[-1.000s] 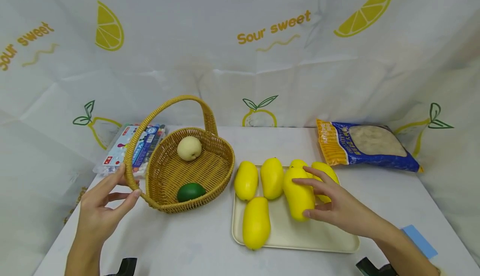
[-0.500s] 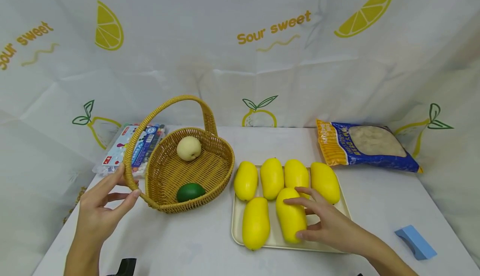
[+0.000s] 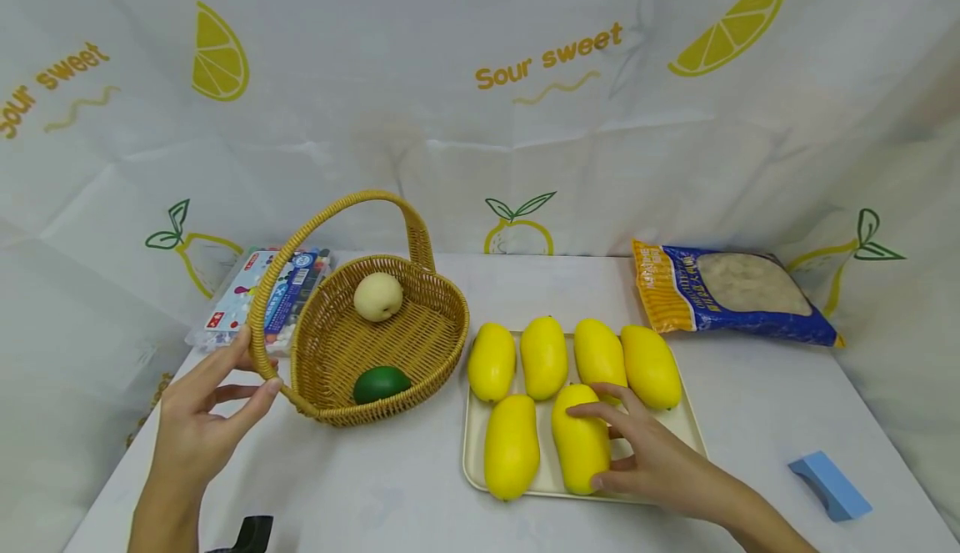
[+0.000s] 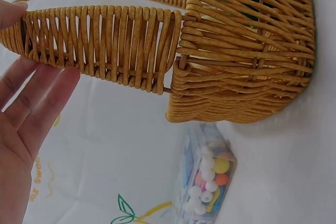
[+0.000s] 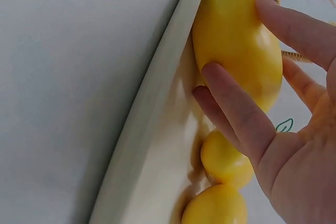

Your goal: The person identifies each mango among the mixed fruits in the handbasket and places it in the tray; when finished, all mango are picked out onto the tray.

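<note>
My left hand (image 3: 197,428) pinches the lower left part of the handle of a wicker basket (image 3: 423,340). In the left wrist view its thumb lies over the woven handle (image 4: 105,45) and the fingers are beneath. Inside the basket are a pale round pear (image 3: 378,297) and a dark green oval fruit (image 3: 382,385). My right hand (image 3: 656,461) holds a yellow mango (image 3: 579,444) at the front of a cream tray (image 3: 690,432), thumb at its near end and fingers on its upper side. Another mango (image 3: 512,449) lies to its left, and several stand in a row behind.
A blue and yellow bag (image 3: 738,290) lies at the back right. Behind the basket is a clear box of coloured beads (image 3: 255,286). A light blue block (image 3: 831,486) sits right of the tray. A printed white cloth (image 3: 450,161) hangs behind the table.
My right hand has brought the mango from the back row down to the tray's front, beside the other front mango. One back-row mango has shifted slightly right. My left hand stays on the handle.
</note>
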A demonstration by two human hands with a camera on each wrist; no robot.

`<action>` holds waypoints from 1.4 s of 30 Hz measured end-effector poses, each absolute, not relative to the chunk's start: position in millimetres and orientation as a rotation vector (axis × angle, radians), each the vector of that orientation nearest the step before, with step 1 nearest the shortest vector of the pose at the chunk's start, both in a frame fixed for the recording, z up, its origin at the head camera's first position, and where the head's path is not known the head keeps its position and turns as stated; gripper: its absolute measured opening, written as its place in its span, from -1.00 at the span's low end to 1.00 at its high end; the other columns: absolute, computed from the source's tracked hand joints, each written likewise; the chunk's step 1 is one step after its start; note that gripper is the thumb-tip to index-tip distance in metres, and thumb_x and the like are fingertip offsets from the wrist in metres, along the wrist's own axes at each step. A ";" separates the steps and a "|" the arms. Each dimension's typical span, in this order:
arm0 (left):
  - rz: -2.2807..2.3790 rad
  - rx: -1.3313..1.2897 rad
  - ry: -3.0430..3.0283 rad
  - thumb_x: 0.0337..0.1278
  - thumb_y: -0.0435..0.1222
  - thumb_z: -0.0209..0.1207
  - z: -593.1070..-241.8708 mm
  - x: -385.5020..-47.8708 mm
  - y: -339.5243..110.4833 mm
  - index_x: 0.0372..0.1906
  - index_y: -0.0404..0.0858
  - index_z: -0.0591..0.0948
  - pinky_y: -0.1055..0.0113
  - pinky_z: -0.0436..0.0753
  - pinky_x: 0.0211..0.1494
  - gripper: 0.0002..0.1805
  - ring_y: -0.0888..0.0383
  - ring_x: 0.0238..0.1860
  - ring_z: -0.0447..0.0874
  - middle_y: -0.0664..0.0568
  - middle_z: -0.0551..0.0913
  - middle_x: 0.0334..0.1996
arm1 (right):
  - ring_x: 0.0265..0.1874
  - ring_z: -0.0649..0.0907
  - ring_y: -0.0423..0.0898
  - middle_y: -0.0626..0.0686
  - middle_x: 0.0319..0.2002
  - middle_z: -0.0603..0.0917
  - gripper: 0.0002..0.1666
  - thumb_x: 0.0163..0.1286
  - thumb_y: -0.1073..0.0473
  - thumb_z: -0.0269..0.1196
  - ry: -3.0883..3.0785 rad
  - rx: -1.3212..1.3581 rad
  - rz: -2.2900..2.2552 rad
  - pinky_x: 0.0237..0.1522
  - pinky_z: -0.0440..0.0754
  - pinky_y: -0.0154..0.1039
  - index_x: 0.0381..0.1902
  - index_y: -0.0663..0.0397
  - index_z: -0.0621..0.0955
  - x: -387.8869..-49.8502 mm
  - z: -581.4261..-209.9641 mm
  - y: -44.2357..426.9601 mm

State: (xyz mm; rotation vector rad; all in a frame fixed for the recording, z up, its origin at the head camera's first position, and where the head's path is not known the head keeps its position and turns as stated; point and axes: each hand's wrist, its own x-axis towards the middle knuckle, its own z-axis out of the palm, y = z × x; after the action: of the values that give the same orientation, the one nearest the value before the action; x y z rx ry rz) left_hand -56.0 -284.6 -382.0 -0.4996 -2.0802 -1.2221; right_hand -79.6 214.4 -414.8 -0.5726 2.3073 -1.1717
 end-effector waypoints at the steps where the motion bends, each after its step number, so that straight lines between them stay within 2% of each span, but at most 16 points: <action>1: -1.222 -0.496 -2.082 -0.24 -0.79 0.33 -382.0 -56.0 -284.5 0.31 -0.57 0.46 0.73 0.68 -0.15 -0.20 0.45 -0.06 0.68 0.37 0.74 0.00 | 0.17 0.54 0.37 0.47 0.51 0.02 -0.17 0.15 0.08 0.54 2.313 -0.570 -1.165 -0.15 0.83 -0.26 0.36 -0.30 0.45 -79.3 -414.6 214.0; 7: -1.229 -0.469 -2.092 -0.27 -0.80 0.32 -382.2 -55.4 -283.4 0.32 -0.55 0.47 0.73 0.68 -0.16 -0.18 0.46 -0.07 0.68 0.37 0.74 0.00 | 0.10 0.61 0.20 0.44 0.50 0.13 -0.17 0.11 0.02 0.56 2.401 -0.568 -1.084 -0.20 0.83 -0.31 0.33 -0.37 0.48 -78.3 -413.4 211.7; 11: -1.230 -0.468 -2.093 -0.27 -0.80 0.33 -382.7 -55.2 -283.2 0.32 -0.55 0.47 0.73 0.68 -0.15 -0.18 0.45 -0.06 0.67 0.37 0.74 0.01 | -0.03 0.69 0.03 0.40 0.48 0.21 -0.16 0.09 -0.08 0.56 2.476 -0.581 -1.014 -0.25 0.79 -0.41 0.33 -0.42 0.48 -77.2 -413.5 212.4; 16: -1.237 -0.463 -2.093 -0.28 -0.81 0.33 -383.7 -54.6 -283.8 0.32 -0.55 0.47 0.73 0.68 -0.16 -0.18 0.45 -0.07 0.67 0.37 0.74 0.01 | -0.19 0.71 -0.22 0.41 0.47 0.26 -0.15 0.13 -0.19 0.50 2.518 -0.634 -0.980 -0.29 0.71 -0.51 0.37 -0.39 0.46 -76.4 -414.2 214.9; 28: -1.227 -0.476 -2.089 -0.29 -0.81 0.33 -382.6 -57.2 -282.3 0.31 -0.56 0.48 0.74 0.68 -0.16 -0.18 0.46 -0.06 0.68 0.37 0.74 0.01 | -0.25 0.68 -0.35 0.43 0.48 0.26 -0.13 0.18 -0.25 0.46 2.528 -0.680 -0.968 -0.33 0.70 -0.48 0.43 -0.36 0.43 -77.2 -412.0 214.7; 35: -1.198 -0.463 -2.091 -0.29 -0.79 0.34 -383.4 -56.9 -282.3 0.31 -0.54 0.49 0.75 0.67 -0.16 -0.18 0.48 -0.06 0.68 0.39 0.74 -0.01 | -0.27 0.73 -0.35 0.29 0.47 0.32 -0.10 0.14 -0.28 0.47 2.611 -0.664 -0.880 -0.34 0.68 -0.50 0.43 -0.43 0.43 -77.0 -409.2 215.8; 38: -1.166 -0.488 -2.072 -0.16 -0.69 0.38 -383.3 -57.0 -282.8 0.29 -0.57 0.50 0.74 0.67 -0.13 -0.27 0.48 -0.04 0.68 0.37 0.72 -0.01 | -0.26 0.76 -0.30 0.27 0.47 0.33 -0.08 0.14 -0.31 0.46 2.623 -0.689 -0.870 -0.34 0.68 -0.49 0.45 -0.41 0.41 -76.9 -407.1 217.2; 42: -1.058 -0.507 -2.011 0.16 -0.30 0.41 -380.0 -57.9 -278.7 0.23 -0.56 0.56 0.75 0.63 0.03 -0.40 0.46 0.06 0.64 0.28 0.66 0.05 | -0.27 0.78 -0.28 0.27 0.47 0.33 -0.05 0.16 -0.34 0.42 2.651 -0.703 -0.858 -0.38 0.66 -0.47 0.48 -0.36 0.38 -77.0 -401.1 219.9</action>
State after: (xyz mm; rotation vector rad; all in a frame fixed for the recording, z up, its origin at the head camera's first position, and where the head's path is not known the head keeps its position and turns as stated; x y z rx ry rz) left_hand -57.9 -278.7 -380.0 -0.5072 -2.0114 -1.0584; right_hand -77.0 219.9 -401.1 -0.7034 2.6507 -0.8575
